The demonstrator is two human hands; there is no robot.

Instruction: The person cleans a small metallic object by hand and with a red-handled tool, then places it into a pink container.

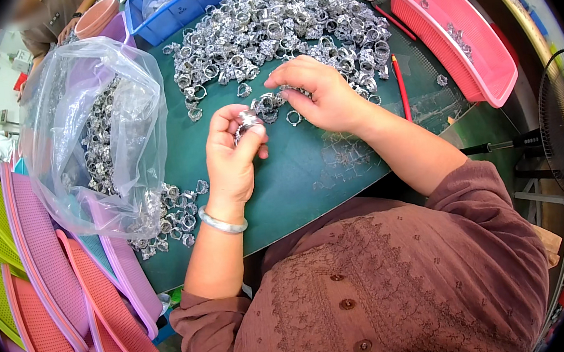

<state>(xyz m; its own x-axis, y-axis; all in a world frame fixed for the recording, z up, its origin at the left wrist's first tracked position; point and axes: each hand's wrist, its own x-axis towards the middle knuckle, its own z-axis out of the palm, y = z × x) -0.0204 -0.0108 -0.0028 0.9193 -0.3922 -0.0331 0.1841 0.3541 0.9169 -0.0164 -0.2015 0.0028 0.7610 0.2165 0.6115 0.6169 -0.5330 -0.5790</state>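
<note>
Several silver-coloured metal rings are gathered in my left hand, its fingers curled round them and the thumb pressed on top. To the right, my right hand reaches over the near edge of a large heap of rings. Its thumb and fingers stand slightly apart above a small cluster of rings. Whether a ring touches its fingertips is hard to make out. One loose ring lies just below that cluster on the green table mat.
At left, a clear plastic bag holds more rings, with loose rings beside it. Stacked plastic baskets crowd the lower left. A blue bin stands behind. Rightward are a red pen, pliers, a pink basket and a fan.
</note>
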